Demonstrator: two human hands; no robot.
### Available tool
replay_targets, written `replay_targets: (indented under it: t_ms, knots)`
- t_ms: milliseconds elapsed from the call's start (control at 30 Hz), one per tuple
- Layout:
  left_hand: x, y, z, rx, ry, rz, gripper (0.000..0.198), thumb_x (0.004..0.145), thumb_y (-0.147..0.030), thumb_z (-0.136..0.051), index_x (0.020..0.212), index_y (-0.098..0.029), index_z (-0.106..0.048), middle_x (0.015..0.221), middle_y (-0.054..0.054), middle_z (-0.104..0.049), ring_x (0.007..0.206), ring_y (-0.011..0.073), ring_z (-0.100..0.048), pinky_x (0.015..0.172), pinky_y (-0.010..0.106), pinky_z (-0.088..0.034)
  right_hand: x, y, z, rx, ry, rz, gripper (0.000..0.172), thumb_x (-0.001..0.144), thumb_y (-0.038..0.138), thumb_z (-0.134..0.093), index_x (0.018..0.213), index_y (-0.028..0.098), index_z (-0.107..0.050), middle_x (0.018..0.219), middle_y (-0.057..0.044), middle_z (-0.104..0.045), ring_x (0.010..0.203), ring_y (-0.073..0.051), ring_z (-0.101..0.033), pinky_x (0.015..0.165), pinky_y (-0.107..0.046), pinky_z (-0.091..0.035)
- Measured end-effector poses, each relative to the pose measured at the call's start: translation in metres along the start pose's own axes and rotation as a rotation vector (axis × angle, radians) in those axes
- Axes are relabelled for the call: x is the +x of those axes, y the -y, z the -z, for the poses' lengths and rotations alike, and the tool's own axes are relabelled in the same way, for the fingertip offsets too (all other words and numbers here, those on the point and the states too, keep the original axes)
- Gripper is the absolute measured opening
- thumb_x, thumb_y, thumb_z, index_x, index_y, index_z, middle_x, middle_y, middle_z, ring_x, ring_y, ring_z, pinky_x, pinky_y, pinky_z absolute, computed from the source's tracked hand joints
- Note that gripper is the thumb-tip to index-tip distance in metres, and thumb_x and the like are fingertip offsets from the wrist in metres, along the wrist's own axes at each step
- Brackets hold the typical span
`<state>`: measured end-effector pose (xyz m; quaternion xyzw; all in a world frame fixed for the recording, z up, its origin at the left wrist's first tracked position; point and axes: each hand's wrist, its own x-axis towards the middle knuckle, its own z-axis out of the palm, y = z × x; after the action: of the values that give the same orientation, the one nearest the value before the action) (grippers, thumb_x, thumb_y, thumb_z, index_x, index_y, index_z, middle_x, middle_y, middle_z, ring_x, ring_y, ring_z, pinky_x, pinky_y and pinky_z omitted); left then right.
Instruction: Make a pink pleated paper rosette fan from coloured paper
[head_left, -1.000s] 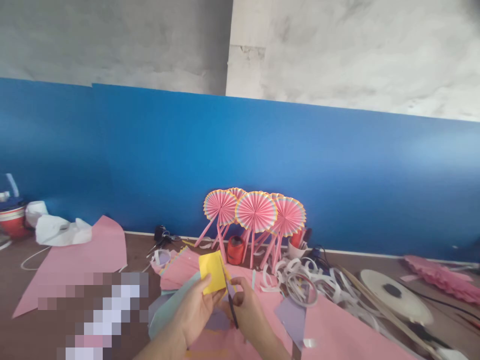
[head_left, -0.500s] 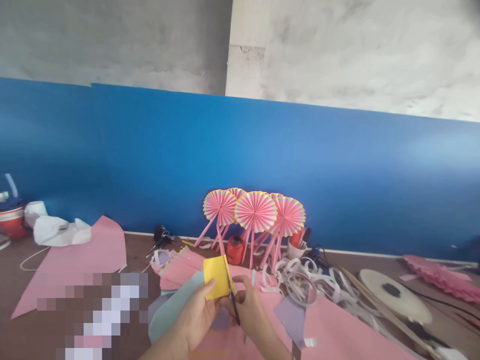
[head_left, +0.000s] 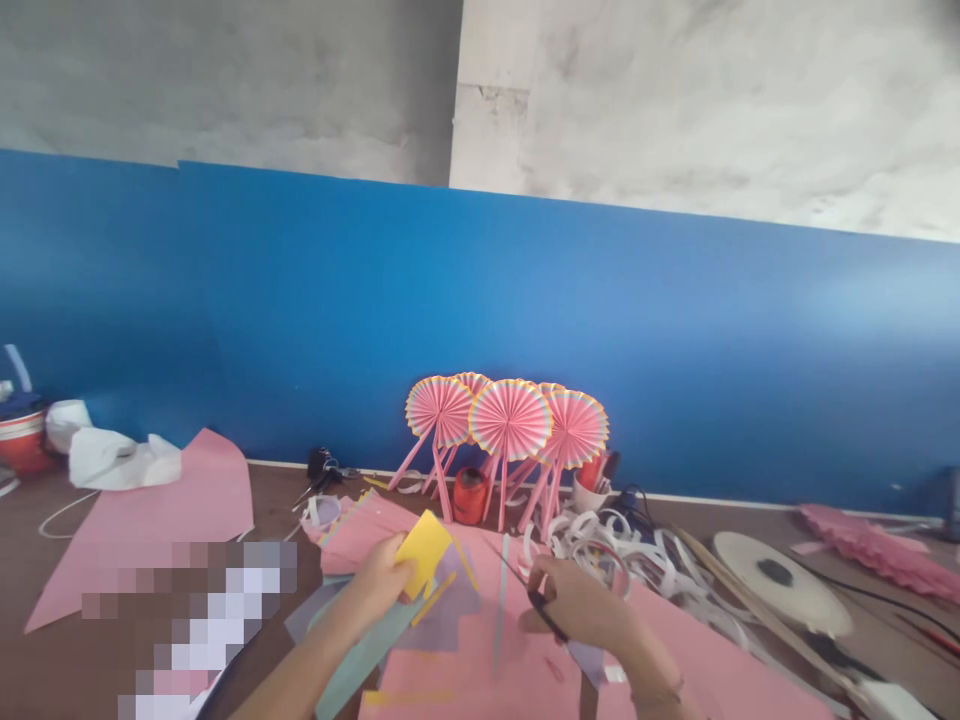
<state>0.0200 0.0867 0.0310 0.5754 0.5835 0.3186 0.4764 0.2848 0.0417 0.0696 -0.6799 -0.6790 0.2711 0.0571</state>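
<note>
Left grip (head_left: pixel 382 582): clenched, thumb over fingers, pinching the lower corner of the yellow paper (head_left: pixel 425 540).
Yellow paper: a small folded piece, tilted, standing up out of my left grip and clear of the sheets below.
Right grip (head_left: pixel 581 605): closed around the black handle of the scissors (head_left: pixel 545 612), knuckles up; I cannot tell how the blades stand.
Gap between grips: they are apart, with the scissors off the yellow paper.
Yellow strip (head_left: pixel 435 597): a thin sliver just below the yellow paper, between my two grips, nearer the left one.
Pink sheet (head_left: pixel 480 670): lies flat under both grips.
Teal sheet (head_left: pixel 360 655): under my left wrist, partly tucked beneath the pink sheet.
Paper fans (head_left: pixel 510 420): pink pleated rounds on sticks, beyond both grips, leaning on the blue board (head_left: pixel 525 320).
Red roll (head_left: pixel 469 495): at the foot of the fans, beyond my left grip.
White curls (head_left: pixel 600 540): a heap of paper strips just beyond my right grip.
White disc (head_left: pixel 780 595): well off to the outside of my right grip.
Second pink sheet (head_left: pixel 180 505): well off to the outside of my left grip, on the brown surface (head_left: pixel 30 680).
</note>
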Motion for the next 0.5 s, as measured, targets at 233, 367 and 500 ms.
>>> replay_targets:
  t_ms: [233, 367, 500]
  knots:
    - [-0.004, 0.000, 0.005, 0.463, -0.160, -0.111, 0.053, 0.077, -0.004, -0.041, 0.129, -0.014, -0.046, 0.123, 0.014, -0.061, 0.113, 0.0242, -0.057, 0.089, 0.031, -0.042, 0.011, -0.033, -0.017, -0.295, -0.186, -0.069, 0.021, 0.070, 0.016, -0.052, 0.087, 0.016, -0.065, 0.101, -0.020, -0.068, 0.099, -0.034, -0.061, 0.084, -0.040, -0.040]
    - [-0.016, 0.000, 0.002, 0.653, -0.171, -0.129, 0.053, 0.079, -0.006, -0.042, 0.131, -0.017, -0.046, 0.121, 0.014, -0.059, 0.106, 0.0281, -0.059, 0.086, 0.036, -0.042, 0.014, -0.044, -0.022, -0.332, -0.166, -0.083, 0.033, 0.068, 0.009, -0.050, 0.096, 0.016, -0.065, 0.101, -0.019, -0.070, 0.099, -0.035, -0.062, 0.088, -0.045, -0.039]
    - [-0.024, -0.003, -0.004, 0.947, -0.306, -0.307, 0.053, 0.079, -0.006, -0.045, 0.131, -0.016, -0.047, 0.127, 0.015, -0.052, 0.114, 0.0306, -0.050, 0.091, 0.042, -0.038, 0.016, -0.049, -0.023, -0.308, -0.174, -0.086, 0.038, 0.066, 0.007, -0.051, 0.101, 0.010, -0.064, 0.102, -0.024, -0.068, 0.098, -0.037, -0.063, 0.086, -0.047, -0.041]
